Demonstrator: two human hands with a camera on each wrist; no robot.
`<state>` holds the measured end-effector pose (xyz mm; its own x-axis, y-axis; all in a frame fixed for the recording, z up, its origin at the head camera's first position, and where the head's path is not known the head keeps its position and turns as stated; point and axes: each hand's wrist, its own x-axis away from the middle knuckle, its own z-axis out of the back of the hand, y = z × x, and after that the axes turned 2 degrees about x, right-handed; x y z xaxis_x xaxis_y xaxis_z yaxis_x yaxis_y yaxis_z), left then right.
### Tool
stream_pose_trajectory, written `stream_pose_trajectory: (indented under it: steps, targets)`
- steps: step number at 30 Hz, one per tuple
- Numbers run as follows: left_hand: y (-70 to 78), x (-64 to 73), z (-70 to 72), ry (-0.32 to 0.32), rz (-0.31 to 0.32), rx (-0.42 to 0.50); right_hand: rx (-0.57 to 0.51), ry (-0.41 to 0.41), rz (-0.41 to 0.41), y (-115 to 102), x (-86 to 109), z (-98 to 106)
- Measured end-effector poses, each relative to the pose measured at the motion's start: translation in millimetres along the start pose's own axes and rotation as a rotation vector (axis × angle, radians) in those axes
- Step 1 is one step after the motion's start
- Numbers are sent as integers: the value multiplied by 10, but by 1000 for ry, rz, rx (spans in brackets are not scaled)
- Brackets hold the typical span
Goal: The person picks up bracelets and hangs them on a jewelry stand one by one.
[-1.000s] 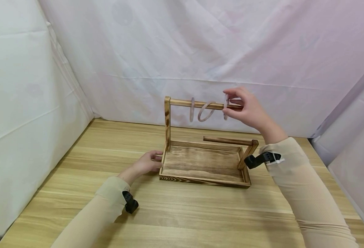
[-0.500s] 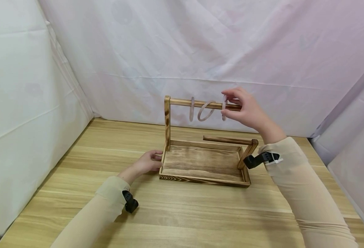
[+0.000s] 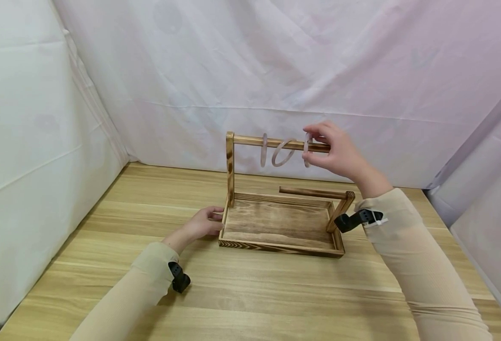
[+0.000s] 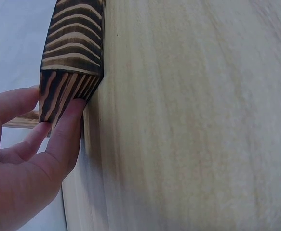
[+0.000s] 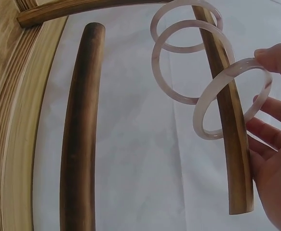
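Note:
A wooden bangle stand has a shallow tray [image 3: 276,252], a tall left post [image 3: 231,170] and an upper bar [image 3: 250,140] running right. Two pale translucent bangles [image 3: 264,150] [image 3: 282,153] hang on that bar, one upright and one slanted. My right hand [image 3: 337,150] pinches a third bangle [image 5: 207,103] near the bar's free end; the bar passes through this ring in the right wrist view. Low at the left, my left hand [image 3: 201,223] holds the tray's short end, with thumb and fingers at its striped corner [image 4: 63,91] in the left wrist view.
A lower bar [image 3: 312,192] reaches left from a short right post [image 3: 339,214], its left end free. The stand rests on a wood-grain table [image 3: 250,293]. White cloth [image 3: 250,71] hangs behind and at both sides.
My right hand has slid slightly left along the upper bar with its bangle, closer to the middle ring. The left hand stays at the tray's end.

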<state>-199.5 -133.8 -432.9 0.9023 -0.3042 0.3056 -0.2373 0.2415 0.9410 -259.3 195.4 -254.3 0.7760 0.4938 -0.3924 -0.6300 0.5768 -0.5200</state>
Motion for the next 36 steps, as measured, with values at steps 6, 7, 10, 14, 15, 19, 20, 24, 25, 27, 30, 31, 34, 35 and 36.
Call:
stream_pose_trajectory:
  steps: [6,7,10,14,15,19,20,24,25,27,30,31,34,35,36]
  targets:
    - [-5,-9,3,0,-3,-1,95,-29,7,-39,2,0]
    - [-7,-7,3,-1,-6,-2,106,-32,6,-48,1,-1]
    - [-13,-3,1,2,-7,0,132,-34,10,-65,0,-8]
    - [-15,5,2,1,-7,-3,153,-27,30,-55,1,-24]
    - [-16,6,4,-2,-9,-6,155,-25,35,-49,0,-27]
    - [-13,5,10,-2,-6,-11,168,-22,48,-26,-1,-34]
    - [-12,3,10,-2,-5,-10,169,-22,50,-23,-1,-35]
    - [-13,-3,7,-2,2,-9,176,-25,57,-17,-1,-37]
    - [-13,-3,7,-3,3,-8,179,-25,59,-17,-1,-37]
    - [-14,-3,6,-5,4,-7,188,-28,65,-17,-1,-38]
    - [-14,-1,2,-3,7,-4,206,-34,69,-20,-1,-40]
    - [-12,1,-3,0,7,2,210,-36,69,-21,-1,-40]
    - [-7,11,-14,0,-3,4,217,-42,66,-27,-2,-41]
    - [-5,13,-18,4,-3,7,219,-44,65,-29,-2,-41]
    - [-3,16,-22,6,-4,10,224,-46,65,-32,-2,-41]
